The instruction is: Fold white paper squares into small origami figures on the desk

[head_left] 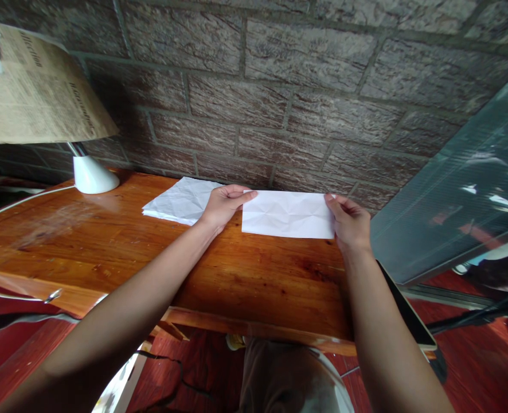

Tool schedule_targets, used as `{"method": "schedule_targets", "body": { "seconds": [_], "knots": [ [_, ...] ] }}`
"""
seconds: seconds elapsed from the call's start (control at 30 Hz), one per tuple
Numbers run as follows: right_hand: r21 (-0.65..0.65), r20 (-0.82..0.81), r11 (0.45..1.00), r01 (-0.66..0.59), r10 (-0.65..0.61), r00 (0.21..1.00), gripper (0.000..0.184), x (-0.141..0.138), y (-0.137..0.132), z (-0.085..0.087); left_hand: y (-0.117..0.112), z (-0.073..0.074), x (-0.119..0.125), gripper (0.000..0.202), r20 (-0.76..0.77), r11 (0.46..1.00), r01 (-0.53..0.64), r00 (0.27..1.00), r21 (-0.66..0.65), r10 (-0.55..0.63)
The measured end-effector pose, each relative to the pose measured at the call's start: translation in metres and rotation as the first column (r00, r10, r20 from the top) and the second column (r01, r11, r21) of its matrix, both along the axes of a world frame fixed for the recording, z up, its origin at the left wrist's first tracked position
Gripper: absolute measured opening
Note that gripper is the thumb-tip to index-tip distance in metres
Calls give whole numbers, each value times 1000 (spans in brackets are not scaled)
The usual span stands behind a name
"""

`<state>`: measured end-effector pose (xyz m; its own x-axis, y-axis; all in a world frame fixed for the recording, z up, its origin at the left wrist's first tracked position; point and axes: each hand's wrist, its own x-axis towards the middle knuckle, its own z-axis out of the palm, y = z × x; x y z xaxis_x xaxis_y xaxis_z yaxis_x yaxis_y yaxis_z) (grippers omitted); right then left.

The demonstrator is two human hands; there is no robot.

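A white sheet of paper (pixel 287 215), marked with crossing creases and shaped as a long rectangle, is held up over the table between both hands. My left hand (pixel 226 205) pinches its upper left corner, thumb in front. At the upper right corner, my right hand (pixel 351 221) grips the sheet the same way, its fingers partly hidden behind. Left of the held sheet lies a stack of creased white paper (pixel 180 199) on the table, its right part covered by my left hand.
A lamp (pixel 94 174) with a newsprint shade stands on the wooden table (pixel 254 281) at the left, its cord trailing off. Behind rises a brick wall (pixel 237 103). A glass panel (pixel 456 166) borders the right side. A dark flat object (pixel 402 307) sits beside my right forearm.
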<state>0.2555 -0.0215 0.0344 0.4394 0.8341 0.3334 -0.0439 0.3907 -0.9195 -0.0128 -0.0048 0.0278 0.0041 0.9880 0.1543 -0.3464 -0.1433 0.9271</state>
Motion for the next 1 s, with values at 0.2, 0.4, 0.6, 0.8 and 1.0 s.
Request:
{"method": "schedule_targets", "body": {
  "seconds": [0.2, 0.4, 0.6, 0.8, 1.0],
  "knots": [
    [16, 23, 1000, 10, -11, 1000, 39, 1, 1, -2, 0, 0, 1, 48, 19, 1000, -3, 1000, -6, 3],
    [40, 16, 999, -18, 18, 1000, 40, 2, 3, -4, 1, 0, 1, 48, 26, 1000, -18, 999, -4, 19],
    [22, 8, 999, -26, 26, 1000, 38, 1, 2, -3, 2, 0, 0, 47, 34, 1000, -18, 999, -8, 18],
    [18, -11, 1000, -14, 14, 1000, 39, -1, 2, -3, 1, 1, 0, 46, 39, 1000, -12, 999, -3, 12],
    [5, -28, 1000, -23, 23, 999, 39, -2, 0, -1, 1, 2, 0, 48, 34, 1000, -30, 999, -10, 30]
  ]
}}
